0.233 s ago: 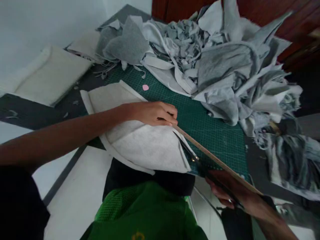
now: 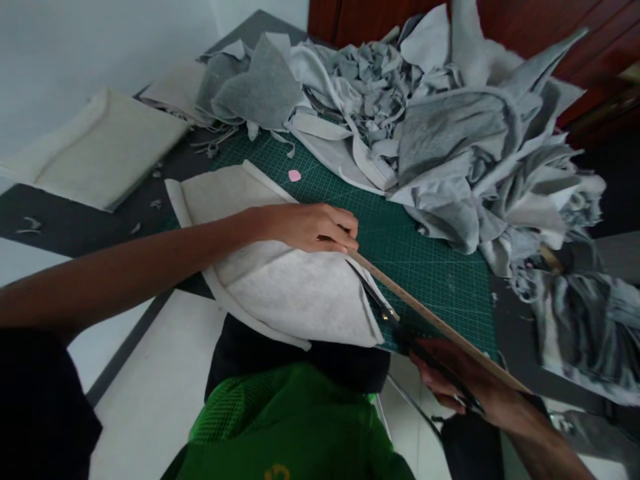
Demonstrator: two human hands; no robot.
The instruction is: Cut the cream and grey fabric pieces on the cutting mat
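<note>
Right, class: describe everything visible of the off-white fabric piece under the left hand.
The off-white fabric piece looks thick and felt-like, with raised, rolled-looking borders and a faint crease near the hand. It lies spread out, mostly flat, partly over the green cutting mat. The left hand rests on it, forearm crossing above, and scissors held by the right hand meet its right-hand edge.

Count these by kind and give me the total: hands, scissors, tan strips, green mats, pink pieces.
Hands: 2 (left hand, right hand)
Scissors: 1 pair
Tan strip: 1
Green mat: 1
Pink piece: 1
Total: 6
</note>
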